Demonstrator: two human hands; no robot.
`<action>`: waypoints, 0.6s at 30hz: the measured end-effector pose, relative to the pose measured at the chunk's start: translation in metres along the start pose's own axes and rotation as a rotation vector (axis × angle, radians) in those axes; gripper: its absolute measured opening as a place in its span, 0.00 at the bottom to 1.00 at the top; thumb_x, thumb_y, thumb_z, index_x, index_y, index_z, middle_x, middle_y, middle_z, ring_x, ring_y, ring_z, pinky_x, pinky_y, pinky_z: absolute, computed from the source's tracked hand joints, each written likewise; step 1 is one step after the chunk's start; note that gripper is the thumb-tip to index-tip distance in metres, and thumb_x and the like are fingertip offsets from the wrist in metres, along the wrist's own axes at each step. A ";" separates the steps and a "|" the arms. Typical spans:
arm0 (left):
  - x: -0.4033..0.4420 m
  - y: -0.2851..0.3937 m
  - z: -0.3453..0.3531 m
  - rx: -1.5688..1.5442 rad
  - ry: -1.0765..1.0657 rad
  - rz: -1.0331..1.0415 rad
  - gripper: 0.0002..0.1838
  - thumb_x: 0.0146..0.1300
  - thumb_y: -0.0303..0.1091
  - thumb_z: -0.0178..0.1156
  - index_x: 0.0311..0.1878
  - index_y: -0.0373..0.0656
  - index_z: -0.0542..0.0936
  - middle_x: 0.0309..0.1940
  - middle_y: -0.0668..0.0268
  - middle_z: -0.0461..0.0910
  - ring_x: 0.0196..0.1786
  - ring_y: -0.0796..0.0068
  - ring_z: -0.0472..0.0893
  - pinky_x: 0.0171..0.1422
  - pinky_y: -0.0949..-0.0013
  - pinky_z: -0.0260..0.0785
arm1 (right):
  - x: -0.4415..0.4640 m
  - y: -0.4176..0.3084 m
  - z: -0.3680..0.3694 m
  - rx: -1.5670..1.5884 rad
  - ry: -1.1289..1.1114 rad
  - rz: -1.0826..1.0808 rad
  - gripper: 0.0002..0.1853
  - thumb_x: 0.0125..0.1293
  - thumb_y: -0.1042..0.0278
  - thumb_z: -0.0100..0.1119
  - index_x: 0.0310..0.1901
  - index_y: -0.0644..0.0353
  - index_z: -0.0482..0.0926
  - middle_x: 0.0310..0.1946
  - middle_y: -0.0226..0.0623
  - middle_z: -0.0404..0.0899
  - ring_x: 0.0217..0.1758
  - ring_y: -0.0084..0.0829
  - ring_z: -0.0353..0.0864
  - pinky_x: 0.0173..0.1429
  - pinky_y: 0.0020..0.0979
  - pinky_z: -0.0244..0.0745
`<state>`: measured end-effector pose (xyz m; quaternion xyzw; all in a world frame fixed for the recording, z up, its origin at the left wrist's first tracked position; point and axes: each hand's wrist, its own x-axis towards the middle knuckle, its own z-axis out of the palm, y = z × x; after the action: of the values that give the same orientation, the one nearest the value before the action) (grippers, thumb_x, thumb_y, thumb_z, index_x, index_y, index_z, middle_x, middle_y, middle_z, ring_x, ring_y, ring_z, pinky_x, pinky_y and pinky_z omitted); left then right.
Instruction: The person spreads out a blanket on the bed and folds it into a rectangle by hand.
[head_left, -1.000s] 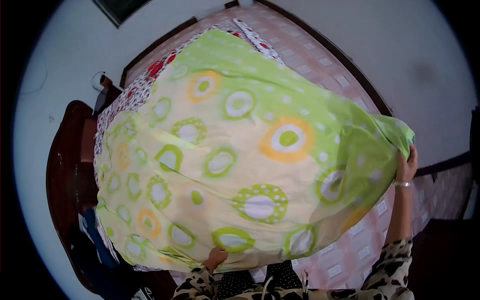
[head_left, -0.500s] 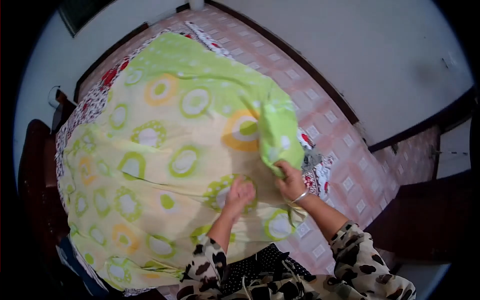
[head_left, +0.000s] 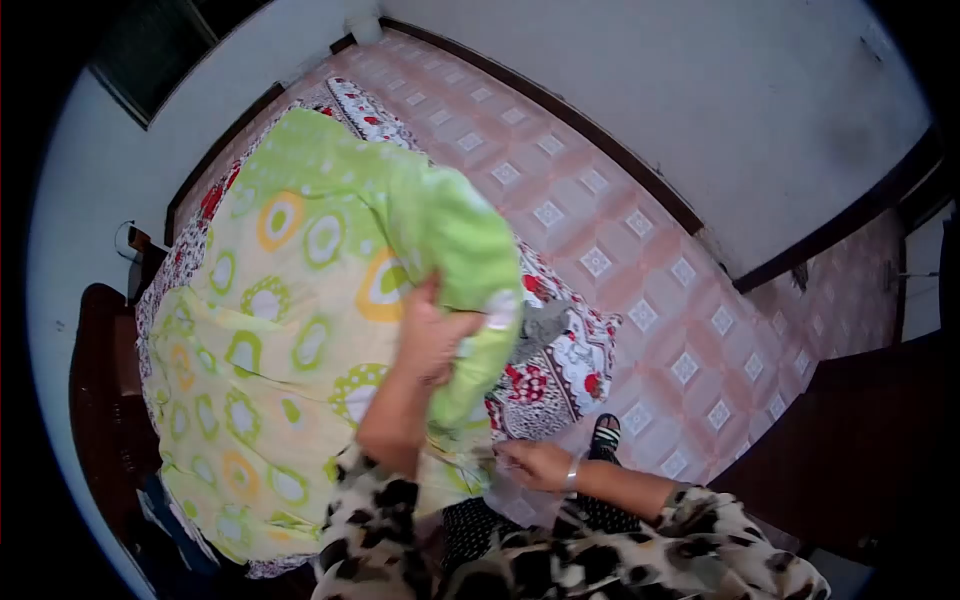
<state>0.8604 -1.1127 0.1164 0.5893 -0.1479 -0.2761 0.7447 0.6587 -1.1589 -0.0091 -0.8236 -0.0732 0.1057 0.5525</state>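
A pale yellow and green bedsheet [head_left: 270, 350] with ring patterns is spread over the bed, its bright green border folded over on the right. My left hand [head_left: 425, 335] rests on the sheet beside this fold, thumb and forefinger apart; some of its other fingers are hidden. Lower down, my right hand [head_left: 540, 463] has its fingers closed at the sheet's near right edge, and the exact bit of cloth in them is blurred. Under the sheet, a white, red and black flowered cover [head_left: 550, 370] shows along the right side, with a grey patch of cloth [head_left: 540, 330] on it.
Pink patterned floor tiles [head_left: 640, 330] run along the right, bounded by a white wall [head_left: 660, 100]. A dark wooden headboard [head_left: 105, 400] stands at the left. Dark furniture [head_left: 840, 450] is at the lower right. My sandalled foot [head_left: 606, 432] shows near the bed's corner.
My left hand has moved up onto the green fold. My right hand has gone down and left to the sheet's near edge. The fold has shifted left, uncovering more flowered cover.
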 end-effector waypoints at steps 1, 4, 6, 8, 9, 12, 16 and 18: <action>0.008 -0.041 0.022 0.110 -0.041 -0.074 0.30 0.39 0.17 0.54 0.52 0.35 0.64 0.38 0.64 0.74 0.39 0.75 0.74 0.44 0.73 0.67 | -0.040 0.019 -0.019 -0.059 -0.009 0.040 0.22 0.51 0.73 0.50 0.51 0.59 0.64 0.33 0.47 0.73 0.32 0.42 0.74 0.35 0.34 0.70; 0.030 -0.193 0.075 0.606 -0.119 -0.240 0.29 0.40 0.25 0.55 0.53 0.42 0.67 0.36 0.56 0.76 0.39 0.67 0.75 0.44 0.70 0.66 | -0.156 0.072 -0.102 -0.227 -0.017 0.271 0.14 0.50 0.69 0.52 0.41 0.60 0.72 0.27 0.44 0.75 0.31 0.42 0.75 0.36 0.35 0.70; 0.024 -0.241 0.103 0.813 -0.069 -0.185 0.26 0.40 0.27 0.55 0.49 0.40 0.70 0.35 0.52 0.76 0.39 0.59 0.75 0.44 0.67 0.66 | -0.228 0.081 -0.160 -0.238 0.233 0.567 0.11 0.50 0.68 0.54 0.36 0.62 0.73 0.28 0.47 0.75 0.32 0.44 0.75 0.37 0.35 0.70; 0.033 -0.261 0.125 0.840 -0.001 -0.207 0.24 0.40 0.27 0.55 0.48 0.40 0.71 0.33 0.54 0.76 0.37 0.62 0.75 0.42 0.68 0.66 | -0.294 0.118 -0.197 -0.185 0.393 0.728 0.10 0.49 0.74 0.53 0.36 0.64 0.73 0.27 0.45 0.76 0.28 0.37 0.77 0.33 0.32 0.72; 0.038 -0.263 0.132 0.770 0.082 -0.279 0.23 0.41 0.28 0.54 0.46 0.39 0.71 0.36 0.51 0.75 0.40 0.58 0.74 0.45 0.66 0.65 | -0.313 0.133 -0.210 -0.140 0.449 0.792 0.09 0.49 0.77 0.51 0.35 0.65 0.72 0.25 0.44 0.77 0.25 0.34 0.77 0.31 0.30 0.72; 0.054 -0.282 0.139 0.701 0.194 -0.348 0.22 0.41 0.30 0.53 0.45 0.39 0.72 0.37 0.49 0.74 0.43 0.54 0.73 0.48 0.64 0.64 | -0.307 0.139 -0.245 0.107 0.527 0.852 0.05 0.50 0.81 0.48 0.31 0.67 0.72 0.21 0.36 0.74 0.20 0.23 0.73 0.26 0.24 0.71; 0.076 -0.300 0.132 0.906 0.035 -0.278 0.22 0.40 0.34 0.55 0.42 0.39 0.73 0.36 0.48 0.74 0.42 0.52 0.73 0.46 0.62 0.64 | -0.235 0.173 -0.279 0.078 0.253 0.608 0.08 0.51 0.78 0.51 0.35 0.66 0.72 0.23 0.39 0.76 0.26 0.26 0.77 0.31 0.26 0.72; 0.081 -0.296 0.127 0.981 -0.065 -0.398 0.22 0.39 0.35 0.55 0.43 0.41 0.73 0.36 0.48 0.74 0.41 0.52 0.73 0.45 0.61 0.64 | -0.170 0.150 -0.312 -0.067 0.082 0.461 0.10 0.51 0.74 0.54 0.36 0.64 0.73 0.24 0.40 0.76 0.27 0.30 0.77 0.33 0.27 0.72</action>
<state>0.7864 -1.3066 -0.1432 0.8762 -0.1683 -0.3286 0.3098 0.5739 -1.5349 -0.0175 -0.8399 0.1359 0.1931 0.4888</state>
